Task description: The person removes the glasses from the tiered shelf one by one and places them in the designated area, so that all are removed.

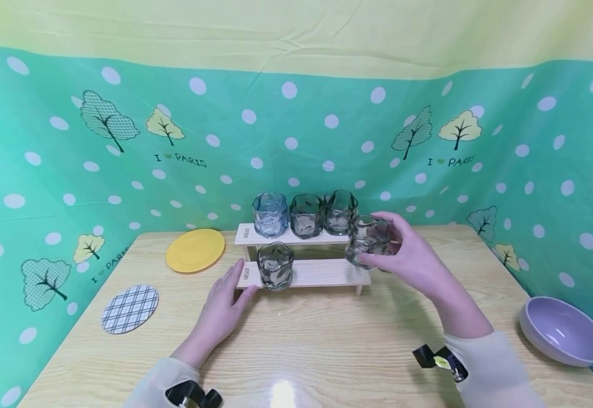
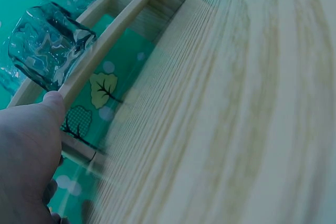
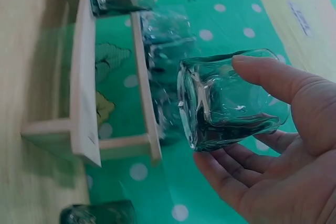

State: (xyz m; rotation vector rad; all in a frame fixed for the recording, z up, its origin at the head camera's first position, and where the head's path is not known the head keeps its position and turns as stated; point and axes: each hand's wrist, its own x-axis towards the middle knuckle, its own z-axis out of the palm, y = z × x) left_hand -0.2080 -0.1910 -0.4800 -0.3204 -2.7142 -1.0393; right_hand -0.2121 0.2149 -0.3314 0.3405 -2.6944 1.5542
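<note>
A two-tier wooden rack stands at the back of the table. My left hand holds the lower tier's left end, its thumb at the front edge beside a grey glass. Over the right end of the rack, my right hand grips another grey glass between thumb and fingers, raised off the shelf and tilted. On the upper tier stand a blue glass and two grey glasses, one in the middle and one on the right.
Another dark glass shows partly beyond the rack's right end. A yellow plate and a checked round coaster lie on the left. At the far right sits a purple bowl. A patterned curtain hangs behind the table.
</note>
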